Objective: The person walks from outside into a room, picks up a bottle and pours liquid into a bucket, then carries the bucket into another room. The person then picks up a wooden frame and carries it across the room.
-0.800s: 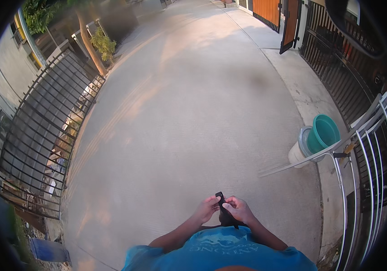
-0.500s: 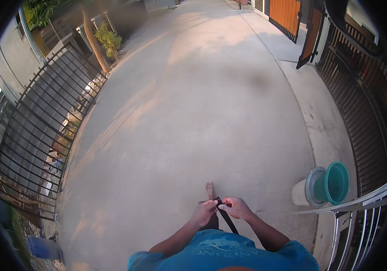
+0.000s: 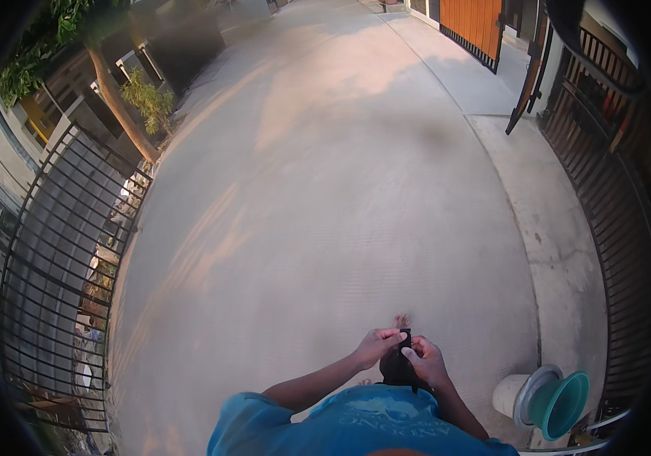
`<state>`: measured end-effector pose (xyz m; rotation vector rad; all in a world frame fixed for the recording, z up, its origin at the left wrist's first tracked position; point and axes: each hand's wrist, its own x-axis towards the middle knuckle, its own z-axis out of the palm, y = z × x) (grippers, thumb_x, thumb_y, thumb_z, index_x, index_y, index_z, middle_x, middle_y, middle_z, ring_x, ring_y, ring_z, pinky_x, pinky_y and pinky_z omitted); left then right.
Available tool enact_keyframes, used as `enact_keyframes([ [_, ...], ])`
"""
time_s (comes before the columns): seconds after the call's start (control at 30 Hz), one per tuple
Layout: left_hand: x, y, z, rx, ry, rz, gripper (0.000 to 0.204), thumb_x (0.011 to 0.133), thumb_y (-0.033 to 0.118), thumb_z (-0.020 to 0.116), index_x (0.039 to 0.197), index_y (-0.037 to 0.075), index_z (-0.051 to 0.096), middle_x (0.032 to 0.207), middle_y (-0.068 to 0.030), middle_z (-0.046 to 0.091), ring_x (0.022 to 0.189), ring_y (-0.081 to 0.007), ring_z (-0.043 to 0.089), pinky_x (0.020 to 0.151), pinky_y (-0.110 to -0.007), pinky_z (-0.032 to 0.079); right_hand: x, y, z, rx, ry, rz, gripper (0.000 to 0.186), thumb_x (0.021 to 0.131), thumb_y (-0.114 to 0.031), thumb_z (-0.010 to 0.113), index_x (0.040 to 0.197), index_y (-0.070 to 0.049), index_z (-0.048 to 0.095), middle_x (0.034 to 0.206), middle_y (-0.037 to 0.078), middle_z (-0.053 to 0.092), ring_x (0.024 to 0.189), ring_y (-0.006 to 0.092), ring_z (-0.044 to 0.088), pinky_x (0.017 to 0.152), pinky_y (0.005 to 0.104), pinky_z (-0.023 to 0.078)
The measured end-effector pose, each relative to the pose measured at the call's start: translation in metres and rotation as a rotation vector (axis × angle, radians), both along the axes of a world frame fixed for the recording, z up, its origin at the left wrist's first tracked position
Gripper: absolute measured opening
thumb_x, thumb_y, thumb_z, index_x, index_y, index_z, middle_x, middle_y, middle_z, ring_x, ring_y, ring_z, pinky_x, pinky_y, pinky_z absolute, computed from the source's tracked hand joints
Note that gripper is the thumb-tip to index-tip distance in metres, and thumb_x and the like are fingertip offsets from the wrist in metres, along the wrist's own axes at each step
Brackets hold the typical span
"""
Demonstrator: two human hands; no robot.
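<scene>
Road (image 3: pixel 318 205) runs away between a barred fence (image 3: pixel 59 281) along its left edge and a green bucket (image 3: pixel 544 403) by its right edge. Above the near edge, left hand (image 3: pixel 377 347) and right hand (image 3: pixel 427 360) pinch, fingertips closed, a small black strap (image 3: pixel 406 340) between them; firmness I cannot tell. A slackened thumb could let it slip.

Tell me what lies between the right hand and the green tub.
From the right hand to the green tub, the head view shows concrete paving, then a pale bucket, then a grey round rim beside the tub.
</scene>
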<state>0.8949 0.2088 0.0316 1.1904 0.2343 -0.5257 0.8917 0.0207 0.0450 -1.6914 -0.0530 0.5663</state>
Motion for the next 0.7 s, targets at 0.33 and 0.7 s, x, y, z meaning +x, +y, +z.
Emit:
enact_keyframes([
  [0.33,0.373,0.048,0.031,0.145,0.007,0.068,0.034,0.095,0.035,0.064,0.105,0.004,0.071,0.093,0.0014,0.066,0.088,-0.0079,0.056,0.082,-0.028,0.046,0.423,0.044,0.016,-0.106,-0.052,0.208,0.030,0.089,-0.026,0.064,0.109,-0.003,0.065,0.098,0.012,0.071,0.087,0.0203,0.069,0.079,0.0340,0.053],
  [0.7,0.758,0.163,-0.043,0.304,0.024,0.214,0.032,0.095,0.033,0.063,0.104,0.003,0.068,0.089,-0.0005,0.064,0.084,-0.0089,0.059,0.077,-0.026,0.048,0.826,0.094,-0.015,-0.186,0.133,0.188,0.027,0.090,-0.022,0.062,0.110,-0.004,0.064,0.093,0.009,0.070,0.083,0.0167,0.068,0.078,0.0323,0.053],
])
